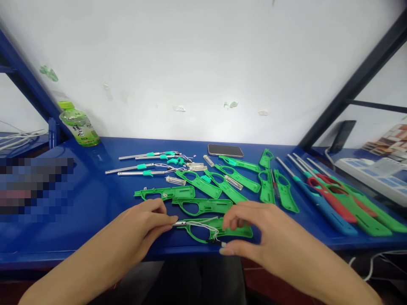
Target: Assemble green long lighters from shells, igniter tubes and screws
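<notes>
"Where are your hands?"

"At the front green casing (pixel 243 229) on the blue surface (pixel 79 212): your left hand (pixel 144 224) pinches a metal tube (pixel 180 223) at its left end; your right hand (pixel 260 233) curves at its right end, thumb and fingers apart, near white wires (pixel 203 224)."

"And around you?"

"Green shells (pixel 203 206) and a phone (pixel 225 150) lie beyond the casing, lighters (pixel 337 199) to its right, a bottle (pixel 79 125) far to its left."

head-worn view, facing forward and down, close
</notes>
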Demonstrator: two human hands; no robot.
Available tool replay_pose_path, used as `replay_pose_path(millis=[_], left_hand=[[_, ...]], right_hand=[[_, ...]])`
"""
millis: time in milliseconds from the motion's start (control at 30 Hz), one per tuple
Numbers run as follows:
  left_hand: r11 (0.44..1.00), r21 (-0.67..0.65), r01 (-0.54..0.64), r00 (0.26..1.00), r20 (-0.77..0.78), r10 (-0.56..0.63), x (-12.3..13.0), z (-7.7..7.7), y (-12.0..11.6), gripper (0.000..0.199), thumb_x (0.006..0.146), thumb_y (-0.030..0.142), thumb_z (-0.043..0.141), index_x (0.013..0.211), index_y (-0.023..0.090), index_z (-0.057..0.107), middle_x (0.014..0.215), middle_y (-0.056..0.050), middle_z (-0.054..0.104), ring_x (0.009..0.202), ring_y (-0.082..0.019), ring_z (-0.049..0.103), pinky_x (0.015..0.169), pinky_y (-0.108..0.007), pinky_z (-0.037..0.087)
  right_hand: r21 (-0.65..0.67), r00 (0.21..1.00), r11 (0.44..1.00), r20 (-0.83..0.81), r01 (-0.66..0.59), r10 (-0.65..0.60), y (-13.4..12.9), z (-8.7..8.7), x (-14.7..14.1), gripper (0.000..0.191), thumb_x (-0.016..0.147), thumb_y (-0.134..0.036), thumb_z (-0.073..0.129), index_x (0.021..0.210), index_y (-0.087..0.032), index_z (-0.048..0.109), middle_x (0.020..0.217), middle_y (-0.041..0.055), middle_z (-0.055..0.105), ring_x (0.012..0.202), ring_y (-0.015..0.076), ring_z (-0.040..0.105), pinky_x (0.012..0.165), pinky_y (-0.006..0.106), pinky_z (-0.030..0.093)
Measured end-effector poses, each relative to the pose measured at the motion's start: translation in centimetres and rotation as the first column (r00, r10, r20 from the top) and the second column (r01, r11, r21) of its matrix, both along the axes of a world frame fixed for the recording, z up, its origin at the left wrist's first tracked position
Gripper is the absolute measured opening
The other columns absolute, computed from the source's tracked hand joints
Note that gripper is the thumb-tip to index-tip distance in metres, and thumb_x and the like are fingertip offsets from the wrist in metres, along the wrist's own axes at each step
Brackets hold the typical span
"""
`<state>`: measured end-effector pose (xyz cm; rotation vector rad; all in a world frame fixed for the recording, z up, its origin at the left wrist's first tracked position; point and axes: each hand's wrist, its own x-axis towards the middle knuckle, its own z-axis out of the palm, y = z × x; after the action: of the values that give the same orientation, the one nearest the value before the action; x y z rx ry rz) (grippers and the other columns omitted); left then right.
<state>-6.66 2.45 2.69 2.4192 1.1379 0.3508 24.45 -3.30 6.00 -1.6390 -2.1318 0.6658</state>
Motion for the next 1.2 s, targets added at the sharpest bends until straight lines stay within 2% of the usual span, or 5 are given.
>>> replay_pose_path(millis=[67, 233, 800, 1000, 1200], left_hand=[[1.000, 0.009, 0.007, 1.000, 0.005, -0.007, 0.0, 0.1, 0.1, 0.032, 0.108, 0.019, 0.052, 0.104, 0.033, 0.081, 0.099, 0.001, 0.067, 0.086, -0.015, 0.067, 0.079, -0.027, 0.044], [1.000, 0.016, 0.022, 1.000, 0.021, -0.023, 0.0, 0.1, 0.3, 0.032, 0.108, 0.020, 0.053, 0.104, 0.032, 0.082, 0.096, 0.001, 0.067, 0.084, -0.014, 0.067, 0.077, -0.026, 0.044], [1.000, 0.019, 0.003, 1.000, 0.013, -0.003, 0.0, 0.0, 0.1, 0.034, 0.112, 0.027, 0.050, 0.111, 0.037, 0.082, 0.104, 0.002, 0.072, 0.090, -0.015, 0.071, 0.082, -0.027, 0.051], [0.967, 0.256, -0.015, 1.000, 0.012, 0.013, 0.3, -0.1, -0.1, 0.030, 0.112, 0.042, 0.052, 0.128, 0.037, 0.078, 0.122, -0.002, 0.075, 0.111, -0.025, 0.072, 0.097, -0.038, 0.055], [0.919, 0.395, 0.012, 0.999, -0.048, 0.008, 4.2, 2.6, 2.8, 0.032, 0.114, 0.031, 0.046, 0.130, 0.025, 0.073, 0.117, -0.008, 0.071, 0.111, -0.027, 0.066, 0.094, -0.042, 0.054]], right_hand=[[-0.039, 0.999, 0.998, 0.019, -0.043, 0.044, 0.0, -0.4, -0.2, 0.025, 0.081, -0.034, 0.098, 0.099, -0.034, 0.080, 0.103, -0.0029, 0.080, 0.098, 0.0244, 0.075, 0.088, 0.033, 0.053], [-0.042, 0.995, 0.995, 0.033, -0.096, 0.098, 0.4, -0.4, -0.9, 0.011, 0.094, -0.020, 0.085, 0.092, -0.031, 0.081, 0.097, -0.0038, 0.081, 0.089, 0.0194, 0.076, 0.080, 0.028, 0.052], [-0.062, 0.997, 0.995, 0.003, -0.075, 0.075, 0.9, 0.0, -0.8, 0.012, 0.097, -0.019, 0.083, 0.090, -0.029, 0.080, 0.095, -0.0067, 0.083, 0.086, 0.0175, 0.076, 0.074, 0.027, 0.048], [-0.056, 0.998, 0.996, -0.007, -0.065, 0.065, 1.0, -0.1, -0.8, 0.014, 0.095, -0.018, 0.084, 0.089, -0.029, 0.080, 0.094, -0.0068, 0.082, 0.087, 0.0180, 0.075, 0.076, 0.027, 0.048], [-0.056, 0.999, 0.997, -0.008, -0.050, 0.050, 1.0, -0.4, -0.6, 0.013, 0.091, -0.019, 0.088, 0.086, -0.028, 0.080, 0.090, -0.0059, 0.082, 0.084, 0.0184, 0.074, 0.076, 0.028, 0.049]])
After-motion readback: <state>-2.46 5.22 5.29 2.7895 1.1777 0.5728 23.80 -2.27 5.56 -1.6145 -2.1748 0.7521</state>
